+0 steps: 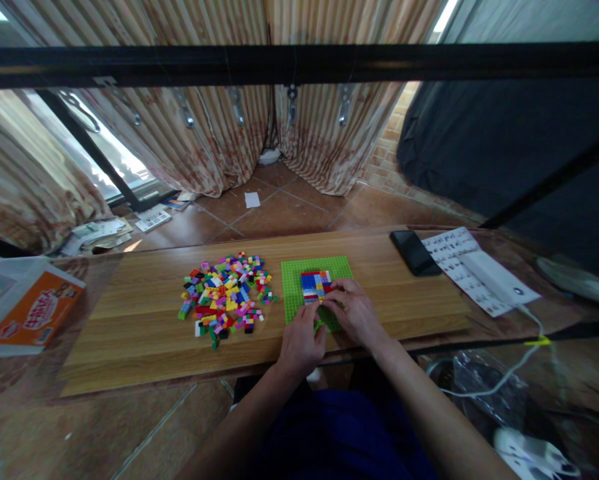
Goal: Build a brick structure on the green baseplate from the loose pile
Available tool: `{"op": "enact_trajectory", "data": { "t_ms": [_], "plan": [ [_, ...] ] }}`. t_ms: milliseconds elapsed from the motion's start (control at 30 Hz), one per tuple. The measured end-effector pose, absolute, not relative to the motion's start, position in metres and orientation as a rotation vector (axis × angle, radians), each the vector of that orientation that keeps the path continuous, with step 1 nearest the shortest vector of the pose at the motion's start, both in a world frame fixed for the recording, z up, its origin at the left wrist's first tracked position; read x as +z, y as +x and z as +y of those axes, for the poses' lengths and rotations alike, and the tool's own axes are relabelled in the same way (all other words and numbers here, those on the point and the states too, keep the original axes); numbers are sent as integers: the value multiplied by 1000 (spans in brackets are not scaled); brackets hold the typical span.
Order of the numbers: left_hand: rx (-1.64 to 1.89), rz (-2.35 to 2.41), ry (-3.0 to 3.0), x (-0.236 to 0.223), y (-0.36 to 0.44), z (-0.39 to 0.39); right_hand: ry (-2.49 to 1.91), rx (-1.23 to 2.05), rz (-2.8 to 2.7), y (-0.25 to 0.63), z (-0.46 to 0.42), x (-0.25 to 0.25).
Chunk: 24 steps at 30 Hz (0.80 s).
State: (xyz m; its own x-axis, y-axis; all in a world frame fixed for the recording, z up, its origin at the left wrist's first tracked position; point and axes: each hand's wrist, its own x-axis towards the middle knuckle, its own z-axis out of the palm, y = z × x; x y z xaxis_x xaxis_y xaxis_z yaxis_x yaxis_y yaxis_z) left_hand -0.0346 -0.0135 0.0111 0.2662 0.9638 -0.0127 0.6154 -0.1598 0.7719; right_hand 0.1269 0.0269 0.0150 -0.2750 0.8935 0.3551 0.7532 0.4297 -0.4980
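Right hand (354, 312): fingers curled in at the brick block's (313, 283) right near corner. Left hand (302, 339): fingertips by its near edge. Can't tell if either pinches a brick (fingers hide the contact). Block lies just beyond the fingertips, toward the left from the right hand, which looks nearer; roughly square, no clear long axis. It's on the green baseplate (290, 280), atop the wooden board (142, 293). Loose bricks (232, 293) left, phone (414, 253) right.
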Motion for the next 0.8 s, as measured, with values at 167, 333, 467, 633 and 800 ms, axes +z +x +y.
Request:
{"op": "enact_trajectory", "data": {
  "t_ms": [167, 333, 467, 633, 800],
  "plan": [
    [620, 1439, 1908, 12, -33, -14, -1447, 370, -2004, 124, 31, 16],
    [552, 1467, 1948, 13, -33, -14, -1567, 589, -1727, 123, 35, 7],
    [510, 1489, 1992, 14, -32, -13, -1653, 861, -1448, 122, 40, -1],
    [490, 1503, 2061, 12, -29, -12, -1703, 1014, -1269, 119, 46, 0],
    [480, 1540, 2115, 8, -25, -12, -1713, 1049, -1252, 119, 50, -3]
  ]
}}
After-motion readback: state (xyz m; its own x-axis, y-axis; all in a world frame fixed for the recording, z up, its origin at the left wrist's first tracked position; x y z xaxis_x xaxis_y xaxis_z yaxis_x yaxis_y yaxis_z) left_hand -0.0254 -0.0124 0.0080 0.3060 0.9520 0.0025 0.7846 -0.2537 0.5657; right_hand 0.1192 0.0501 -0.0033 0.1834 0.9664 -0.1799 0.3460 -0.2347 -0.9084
